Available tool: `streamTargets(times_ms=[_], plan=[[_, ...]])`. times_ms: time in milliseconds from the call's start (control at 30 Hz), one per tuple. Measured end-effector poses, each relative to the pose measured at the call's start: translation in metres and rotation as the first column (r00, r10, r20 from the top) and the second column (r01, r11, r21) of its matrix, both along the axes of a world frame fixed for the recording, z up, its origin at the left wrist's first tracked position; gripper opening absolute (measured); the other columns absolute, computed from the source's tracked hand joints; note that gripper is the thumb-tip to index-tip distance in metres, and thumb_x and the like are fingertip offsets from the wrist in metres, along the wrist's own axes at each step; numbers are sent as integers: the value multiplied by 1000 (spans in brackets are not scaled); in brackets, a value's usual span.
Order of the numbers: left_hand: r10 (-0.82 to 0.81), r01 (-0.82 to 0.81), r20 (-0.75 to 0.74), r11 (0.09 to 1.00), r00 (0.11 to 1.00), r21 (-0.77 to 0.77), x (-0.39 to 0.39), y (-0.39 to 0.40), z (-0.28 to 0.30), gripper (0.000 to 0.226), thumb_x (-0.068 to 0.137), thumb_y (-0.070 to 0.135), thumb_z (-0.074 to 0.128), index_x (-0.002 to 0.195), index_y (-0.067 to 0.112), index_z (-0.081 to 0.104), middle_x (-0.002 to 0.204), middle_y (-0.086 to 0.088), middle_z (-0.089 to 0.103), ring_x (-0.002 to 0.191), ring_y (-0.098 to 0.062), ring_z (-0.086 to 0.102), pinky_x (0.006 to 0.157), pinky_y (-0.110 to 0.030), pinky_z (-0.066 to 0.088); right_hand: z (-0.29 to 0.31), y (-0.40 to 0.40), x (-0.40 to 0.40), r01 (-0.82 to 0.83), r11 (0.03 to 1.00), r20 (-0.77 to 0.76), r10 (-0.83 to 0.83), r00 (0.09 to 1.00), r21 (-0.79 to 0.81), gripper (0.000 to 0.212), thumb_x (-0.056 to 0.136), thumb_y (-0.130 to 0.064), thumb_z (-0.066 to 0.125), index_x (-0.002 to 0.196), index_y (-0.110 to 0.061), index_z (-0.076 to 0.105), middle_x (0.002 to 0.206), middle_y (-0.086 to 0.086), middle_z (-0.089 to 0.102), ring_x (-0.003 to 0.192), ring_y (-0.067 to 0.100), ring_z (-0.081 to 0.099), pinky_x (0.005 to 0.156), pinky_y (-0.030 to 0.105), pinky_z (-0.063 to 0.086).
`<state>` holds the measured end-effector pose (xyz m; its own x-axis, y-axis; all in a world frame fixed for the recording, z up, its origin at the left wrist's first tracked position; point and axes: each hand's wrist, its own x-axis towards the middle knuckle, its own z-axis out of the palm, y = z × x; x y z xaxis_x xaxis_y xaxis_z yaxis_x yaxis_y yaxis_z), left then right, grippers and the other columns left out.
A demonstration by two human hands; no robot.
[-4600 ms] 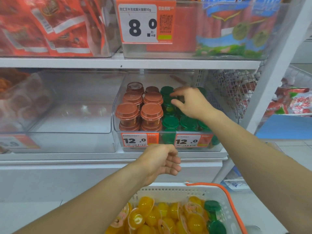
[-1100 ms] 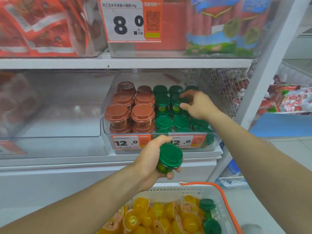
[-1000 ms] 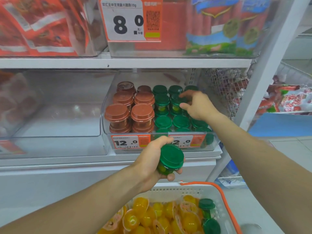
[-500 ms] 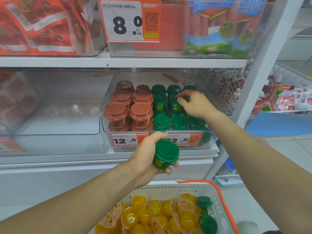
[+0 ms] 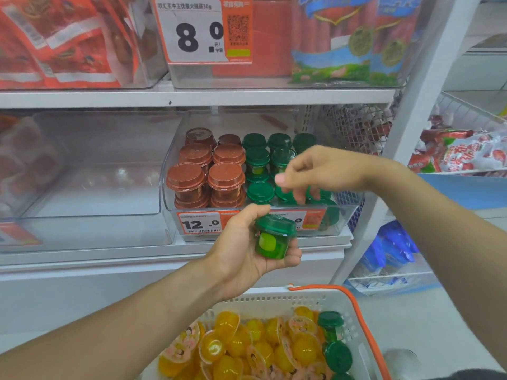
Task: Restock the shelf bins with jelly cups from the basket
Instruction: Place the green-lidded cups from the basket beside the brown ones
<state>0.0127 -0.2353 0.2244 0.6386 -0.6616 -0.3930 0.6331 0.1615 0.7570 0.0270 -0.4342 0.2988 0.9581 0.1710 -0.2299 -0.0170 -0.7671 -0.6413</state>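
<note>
My left hand holds a green jelly cup upright in front of the price labels of the clear shelf bin. The bin holds brown-lidded cups on its left side and green-lidded cups on its right, stacked in rows. My right hand hovers over the bin's front right, fingers loosely apart and pointing down, nothing in it. Below, a white basket with an orange handle holds several yellow jelly cups and a few green cups.
A second clear bin stands left of the stocked one. The upper shelf carries red snack packs and sausage packs behind an 8.0 price tag. A white upright post and a wire basket rack lie to the right.
My right hand has let go of the green cup in the bin's back rows and drawn back toward the front. My left hand has tilted its green cup upright and held near the labels.
</note>
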Motion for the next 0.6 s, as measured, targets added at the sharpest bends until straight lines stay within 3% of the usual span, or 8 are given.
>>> streamTargets(times_ms=[67, 167, 400, 500, 600], plan=[[-13, 14, 34, 1000, 999, -18, -1, -2, 2, 46, 97, 38, 50, 112, -5, 60, 90, -24, 59, 75, -32, 61, 62, -37, 59, 7, 6, -16, -145, 986, -132, 155, 979, 82, 43, 84, -52, 70, 104, -14, 71, 90, 6, 73, 76, 10, 67, 76, 36, 55], [-6, 10, 73, 998, 997, -58, -3, -7, 4, 45, 93, 37, 57, 120, 2, 64, 98, -19, 60, 81, -28, 58, 72, -40, 60, 3, 7, -23, -183, 978, -126, 195, 973, 102, 48, 76, -53, 77, 109, -20, 69, 105, 9, 69, 76, 14, 66, 76, 44, 56], [37, -31, 111, 998, 993, -55, -3, -10, 4, 39, 84, 41, 66, 102, 9, 77, 96, -15, 68, 91, -32, 62, 82, -46, 61, -7, 1, -29, -65, 977, 13, 64, 998, 204, 43, 67, -42, 82, 96, -11, 75, 91, 15, 74, 73, 13, 67, 74, 36, 55], [4, -4, 63, 1000, 998, 12, -1, -6, 3, 56, 91, 48, 54, 117, 0, 64, 102, -22, 67, 93, -37, 66, 87, -56, 57, -4, -16, -27, 15, 949, 66, -38, 997, 315, 38, 65, -29, 83, 94, -5, 76, 87, 13, 75, 79, 14, 66, 82, 39, 52], [-54, 50, 37, 994, 998, 99, 2, 0, -3, 49, 93, 44, 47, 111, 0, 56, 97, -24, 68, 82, -37, 66, 74, -47, 54, 0, -40, -22, 184, 911, 150, -254, 956, 370, 38, 67, -26, 82, 98, -5, 75, 86, 3, 77, 79, 10, 68, 87, 36, 53]])
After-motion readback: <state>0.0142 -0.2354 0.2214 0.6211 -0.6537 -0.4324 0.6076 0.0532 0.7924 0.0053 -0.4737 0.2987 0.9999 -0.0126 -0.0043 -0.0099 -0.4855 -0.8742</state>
